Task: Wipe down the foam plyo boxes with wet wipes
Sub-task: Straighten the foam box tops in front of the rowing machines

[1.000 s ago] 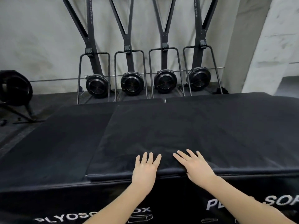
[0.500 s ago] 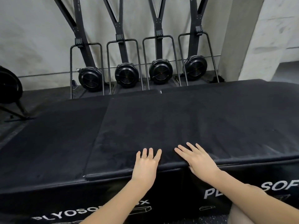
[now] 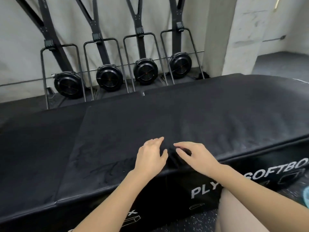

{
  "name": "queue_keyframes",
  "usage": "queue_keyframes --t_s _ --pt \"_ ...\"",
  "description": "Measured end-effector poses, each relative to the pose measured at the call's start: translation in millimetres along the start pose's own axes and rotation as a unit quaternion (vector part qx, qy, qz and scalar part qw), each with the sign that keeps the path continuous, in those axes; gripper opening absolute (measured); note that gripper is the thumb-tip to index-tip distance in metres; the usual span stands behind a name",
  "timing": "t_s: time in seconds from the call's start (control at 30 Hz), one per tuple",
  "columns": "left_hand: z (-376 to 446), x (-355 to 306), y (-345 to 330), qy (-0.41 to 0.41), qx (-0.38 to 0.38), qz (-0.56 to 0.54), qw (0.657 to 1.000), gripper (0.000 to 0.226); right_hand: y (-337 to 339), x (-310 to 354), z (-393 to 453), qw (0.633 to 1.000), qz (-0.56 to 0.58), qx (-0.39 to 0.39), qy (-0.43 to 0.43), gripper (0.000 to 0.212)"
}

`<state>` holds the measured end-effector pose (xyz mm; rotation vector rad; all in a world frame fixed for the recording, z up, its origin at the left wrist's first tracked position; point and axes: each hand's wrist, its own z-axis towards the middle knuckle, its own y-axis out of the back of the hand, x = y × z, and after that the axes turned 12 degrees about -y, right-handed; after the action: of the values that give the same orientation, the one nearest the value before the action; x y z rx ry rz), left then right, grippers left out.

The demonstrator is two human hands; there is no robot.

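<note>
On the matte black foam box [image 3: 200, 118], both hands — left hand [image 3: 151, 158], right hand [image 3: 197, 158] — fingers loosely curled.

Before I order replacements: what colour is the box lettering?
White lettering on black, clearest in the head view.

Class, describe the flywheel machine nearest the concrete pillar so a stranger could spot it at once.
Start at the pale back wall, where four black machines stand in a row behind the foam plyo boxes. Take the rightmost machine. Unlike its neighbours, it stands right beside the concrete pillar.
</note>
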<state>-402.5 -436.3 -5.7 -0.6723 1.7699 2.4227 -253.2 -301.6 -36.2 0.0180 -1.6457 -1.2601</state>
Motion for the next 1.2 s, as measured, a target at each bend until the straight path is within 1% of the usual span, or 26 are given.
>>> queue_keyframes --t_s 0.1,0.2,0.3,0.4,0.47,0.53,0.6,0.73,0.8,0.87,0.93,1.03,1.2 --pt "32.2 -55.3 -26.8 -0.026 -0.076 -0.097 0.992 0.044 47.8 -17.7 -30.7 0.994 0.065 -0.071 -0.06 0.025" --pt "49.2 -125.2 -65.3 -0.061 -0.104 -0.215 0.969 0.031 98.6 -50.7 -84.7 0.984 0.067 -0.13 -0.1 0.019" --pt "43.6 -204.7 -110.7 -0.091 -0.071 -0.303 0.946 0.023 141.8 -93.4 -154.8 0.965 0.065 -0.196 -0.158 0.017" --pt "22.9 -276.2 -156.8 -0.143 -0.023 -0.334 0.932 0.017 169.3 -134.8 -230.5 0.938 0.053 -0.261 -0.222 0.01" --pt "0.3 -320.2 -188.5 -0.176 0.033 -0.347 0.921 0.014 180.3 -162.5 -287.0 0.913 0.04 -0.298 -0.277 0.008" --pt "-27.0 -357.6 -217.2 -0.212 0.098 -0.346 0.909 0.014 183.9 -187.6 -342.9 0.885 -0.003 -0.33 -0.33 0.004" --pt "-53.4 -387.0 -241.8 -0.251 0.157 -0.334 0.895 0.015 182.3 -208.6 -393.1 0.857 -0.049 -0.346 -0.378 0.004" --pt "-92.6 -427.1 -280.0 -0.3 0.254 -0.304 0.868 0.018 172.3 -242.8 -465.9 0.814 -0.108 -0.368 -0.437 0.009" --pt "-105.8 -440.8 -293.9 -0.316 0.3 -0.284 0.854 0.026 168.0 -263.0 -488.6 0.798 -0.131 -0.363 -0.464 0.01" --pt "-114.6 -452.6 -304.1 -0.335 0.336 -0.249 0.844 0.032 163.2 -281.8 -501.9 0.79 -0.144 -0.353 -0.481 0.01" --pt "-120.4 -459.7 -313.6 -0.352 0.356 -0.228 0.835 0.033 158.5 -295.5 -507.8 0.779 -0.144 -0.355 -0.496 0.01" --pt "-126.0 -469.0 -327.4 -0.365 0.361 -0.214 0.831 0.032 157.4 -309.6 -509.6 0.751 -0.112 -0.369 -0.536 0.008" --pt "-128.9 -483.5 -343.4 -0.406 0.33 -0.192 0.831 0.028 150.0 -322.4 -506.7 0.727 -0.087 -0.394 -0.555 0.018"
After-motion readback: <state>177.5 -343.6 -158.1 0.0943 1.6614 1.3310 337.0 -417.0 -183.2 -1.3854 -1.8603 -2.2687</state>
